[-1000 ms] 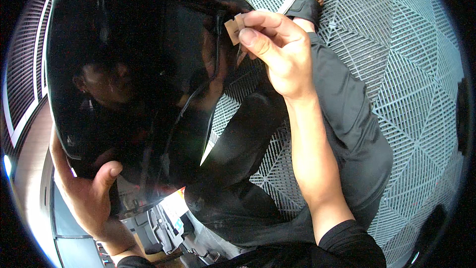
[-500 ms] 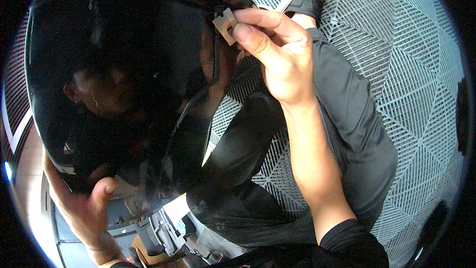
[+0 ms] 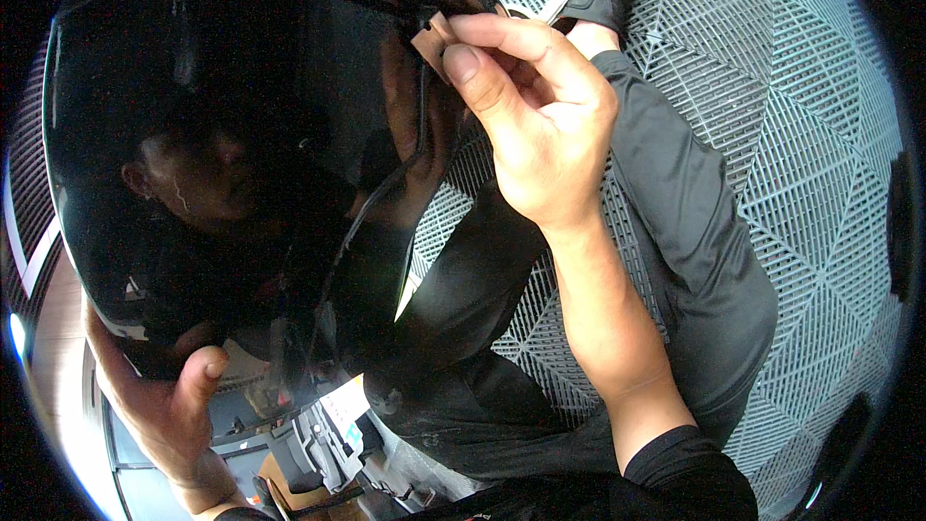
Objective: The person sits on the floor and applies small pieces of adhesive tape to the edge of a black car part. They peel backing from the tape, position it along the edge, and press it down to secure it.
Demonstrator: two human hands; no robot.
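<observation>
A large, glossy black curved panel [image 3: 289,68] fills the left and middle of the head view. A dark seam line runs down its right part. My left hand [image 3: 174,405] grips the panel's lower left edge, with the thumb on the shiny face and the fingers hidden behind it. Near the panel's upper right edge, my right hand [image 3: 540,96] pinches a small, thin, notched metal blade [image 3: 433,39] between thumb and fingertips. The blade lies tilted against the black surface, at the top of the seam; whether its edge cuts in cannot be made out.
My legs in dark trousers [image 3: 685,203] and a sandalled foot [image 3: 598,0] are to the right of the panel. Grey grid floor tiles [image 3: 820,183] spread beneath. At the bottom, grey tool-like items [image 3: 328,444] and a white label [image 3: 344,400] sit close to my body.
My right hand has shifted slightly left, and the blade is turned more edge-on, showing less of its flat side. My left hand keeps its hold in the same place.
</observation>
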